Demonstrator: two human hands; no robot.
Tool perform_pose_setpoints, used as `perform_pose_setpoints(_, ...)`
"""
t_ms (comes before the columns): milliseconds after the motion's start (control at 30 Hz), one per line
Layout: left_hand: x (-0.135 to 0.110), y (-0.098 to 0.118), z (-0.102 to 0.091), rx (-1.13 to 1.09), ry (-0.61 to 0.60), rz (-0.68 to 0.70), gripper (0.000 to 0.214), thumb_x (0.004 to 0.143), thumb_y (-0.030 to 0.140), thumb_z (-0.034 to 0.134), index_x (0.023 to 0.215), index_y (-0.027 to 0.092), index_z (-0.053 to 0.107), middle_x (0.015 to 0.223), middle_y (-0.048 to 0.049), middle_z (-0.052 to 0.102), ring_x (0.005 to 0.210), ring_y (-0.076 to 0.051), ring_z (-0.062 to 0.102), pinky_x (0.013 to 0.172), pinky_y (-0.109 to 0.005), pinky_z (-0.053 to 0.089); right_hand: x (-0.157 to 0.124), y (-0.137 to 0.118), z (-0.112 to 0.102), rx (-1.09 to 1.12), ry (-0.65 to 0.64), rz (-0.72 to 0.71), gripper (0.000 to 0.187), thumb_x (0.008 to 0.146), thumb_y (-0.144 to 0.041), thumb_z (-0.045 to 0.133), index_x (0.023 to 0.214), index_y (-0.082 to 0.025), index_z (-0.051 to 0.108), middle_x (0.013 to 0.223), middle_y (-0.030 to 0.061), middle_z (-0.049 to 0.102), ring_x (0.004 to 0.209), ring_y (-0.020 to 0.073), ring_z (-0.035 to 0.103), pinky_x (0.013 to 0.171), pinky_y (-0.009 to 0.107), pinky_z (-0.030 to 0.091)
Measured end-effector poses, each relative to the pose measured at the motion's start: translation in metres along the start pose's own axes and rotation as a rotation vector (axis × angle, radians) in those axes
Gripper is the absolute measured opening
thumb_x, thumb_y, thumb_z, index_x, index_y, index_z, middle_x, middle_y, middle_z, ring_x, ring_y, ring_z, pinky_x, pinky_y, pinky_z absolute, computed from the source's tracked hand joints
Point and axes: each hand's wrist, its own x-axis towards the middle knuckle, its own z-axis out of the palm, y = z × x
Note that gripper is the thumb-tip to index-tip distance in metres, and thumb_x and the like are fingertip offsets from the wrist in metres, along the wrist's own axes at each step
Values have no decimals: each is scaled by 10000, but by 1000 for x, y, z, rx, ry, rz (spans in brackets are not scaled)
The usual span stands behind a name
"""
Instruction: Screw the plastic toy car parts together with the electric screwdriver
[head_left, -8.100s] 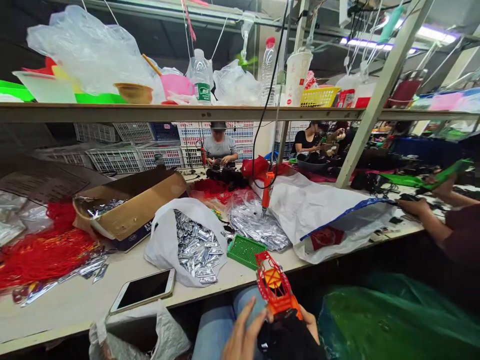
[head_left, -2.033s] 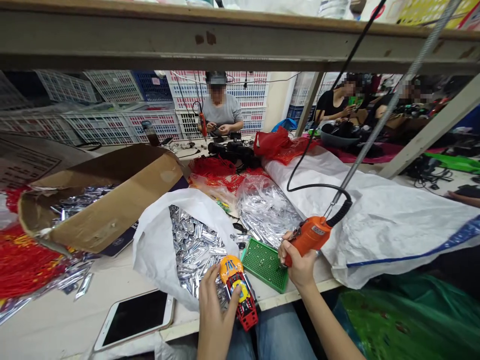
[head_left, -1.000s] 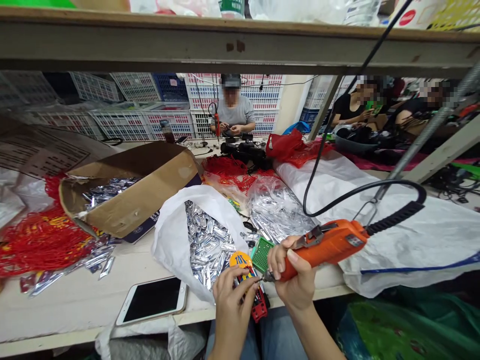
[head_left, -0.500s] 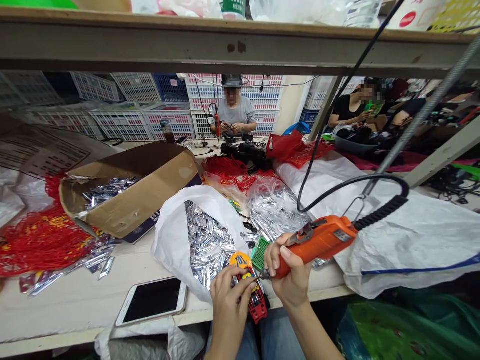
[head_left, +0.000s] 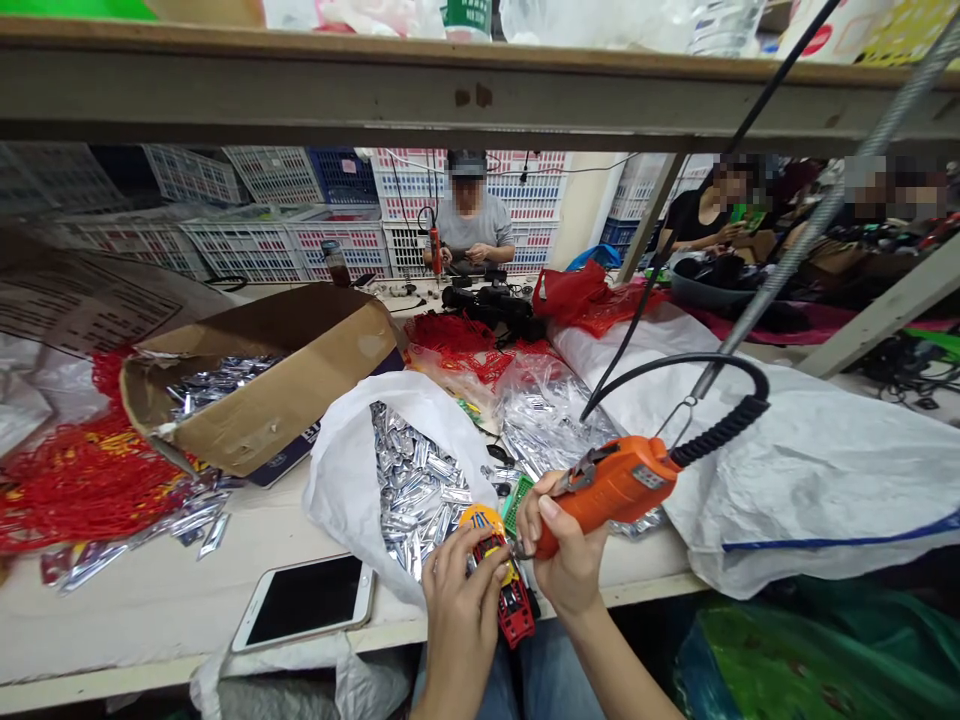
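My right hand (head_left: 564,555) is wrapped round an orange electric screwdriver (head_left: 622,495), tilted with its bit end down to the left. A coiled spring cable hangs from its back end. My left hand (head_left: 459,590) has its fingers closed on a red plastic toy car (head_left: 514,605) with black and yellow parts, at the table's front edge. The screwdriver's tip is close to the left fingertips, over the car; the exact contact is hidden. Beyond the car lies a round orange disc (head_left: 480,517) with blue marks, and a small green grid tray (head_left: 517,500) stands beside my right hand.
A white bag (head_left: 337,470) full of silvery strips lies ahead, with a cardboard box (head_left: 300,400) to its left. A phone (head_left: 304,600) rests near the front edge. Red netting (head_left: 97,460) is at far left. A shelf (head_left: 300,85) crosses above. Co-workers sit beyond.
The screwdriver and my right hand have shifted left and slightly down, nearer the left fingertips. The cable has swung left with it. My left hand stays almost in place.
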Motion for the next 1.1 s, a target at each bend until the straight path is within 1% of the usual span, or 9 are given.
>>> perform_pose_setpoints(67, -4, 6, 3, 24, 23, -83, 430, 991, 288, 554, 1418, 233, 543, 1417, -135, 576, 1320, -290, 515, 1033, -475, 444, 5, 2, 2, -21, 10, 3, 207, 801, -355, 728, 838, -210, 587, 478, -81, 493, 360, 91, 438, 368, 210, 368)
perform_pose_setpoints(100, -7, 9, 5, 36, 27, -128, 495, 986, 345, 564, 1457, 208, 496, 1466, -164, 523, 1358, -312, 478, 1047, -500, 438, 9, 4, 3, -26, 14, 8, 222, 794, -365, 736, 838, -211, 582, 479, -82, 494, 359, 90, 438, 365, 210, 362)
perform_pose_setpoints(167, -13, 12, 7, 76, 3, -166, 529, 971, 413, 574, 1458, 223, 495, 1520, -172, 458, 1416, -348, 410, 1069, -555, 416, 17, 8, 7, -26, 18, 21, 253, 778, -387, 748, 838, -213, 573, 476, -86, 489, 354, 86, 430, 362, 208, 353)
perform_pose_setpoints(267, -21, 11, 9, 186, -70, -101, 487, 959, 417, 579, 1430, 299, 542, 1525, -132, 479, 1435, -367, 388, 1071, -597, 404, 29, 18, 14, -27, -7, 58, 287, 763, -418, 755, 841, -212, 570, 468, -93, 480, 349, 79, 419, 359, 204, 349)
perform_pose_setpoints(400, -25, 2, 11, 247, -112, -74, 518, 938, 448, 603, 1436, 318, 545, 1517, -141, 499, 1418, -367, 430, 1065, -626, 418, 34, 35, 19, -46, -70, 129, 325, 745, -450, 770, 794, -207, 561, 463, -90, 475, 344, 74, 409, 344, 203, 338)
perform_pose_setpoints(600, -25, 4, 14, 166, -143, -142, 530, 909, 422, 646, 1422, 324, 549, 1534, -143, 480, 1422, -359, 444, 1099, -695, 372, 31, 51, 17, -72, -135, 172, 336, 748, -464, 764, 784, -203, 556, 462, -92, 471, 347, 66, 400, 348, 197, 338)
perform_pose_setpoints(800, -24, 14, 15, 114, -108, -230, 523, 853, 322, 711, 1364, 291, 602, 1541, -134, 478, 1428, -337, 428, 1177, -655, 283, 29, 57, 18, -109, -169, 187, 374, 748, -512, 758, 752, -208, 541, 453, -90, 465, 339, 64, 382, 342, 201, 322)
perform_pose_setpoints(900, -23, 17, 15, 71, -77, -266, 516, 839, 308, 725, 1344, 303, 619, 1540, -113, 489, 1425, -324, 432, 1201, -636, 242, 30, 57, 20, -140, -199, 202, 417, 733, -562, 756, 725, -209, 536, 442, -91, 451, 336, 61, 372, 344, 201, 315)
perform_pose_setpoints(1100, -24, 16, 18, 101, -90, -255, 516, 822, 290, 740, 1326, 289, 629, 1542, -137, 473, 1424, -327, 424, 1182, -649, 259, 34, 55, 28, -224, -365, 288, 427, 708, -571, 780, 694, -201, 568, 430, -79, 466, 341, 69, 377, 352, 212, 330)
